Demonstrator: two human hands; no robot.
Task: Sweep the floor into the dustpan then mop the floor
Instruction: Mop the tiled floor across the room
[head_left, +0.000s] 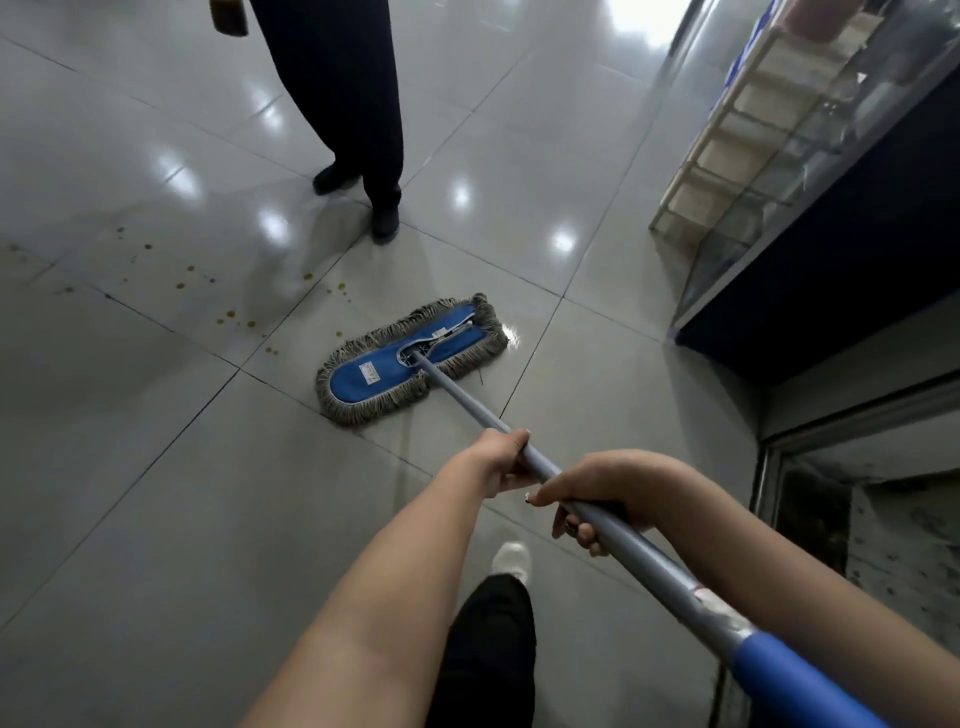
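Observation:
A flat mop head (374, 371), blue on top with a grey fringe, lies on the glossy grey tile floor (156, 467) in the middle of the view. Its grey handle (462, 397) runs down to the right and ends in a blue grip (800, 680). My left hand (501, 460) is closed around the handle further down the pole. My right hand (597, 499) grips it just behind, closer to me. Brown drops (228, 314) are scattered on the tiles left of the mop head.
A person in dark trousers and dark shoes (384, 221) stands just beyond the mop, holding a brown object (228, 15) at the top left. A dark glass display counter (831, 234) runs along the right. My own leg and white shoe (511, 561) are below the handle.

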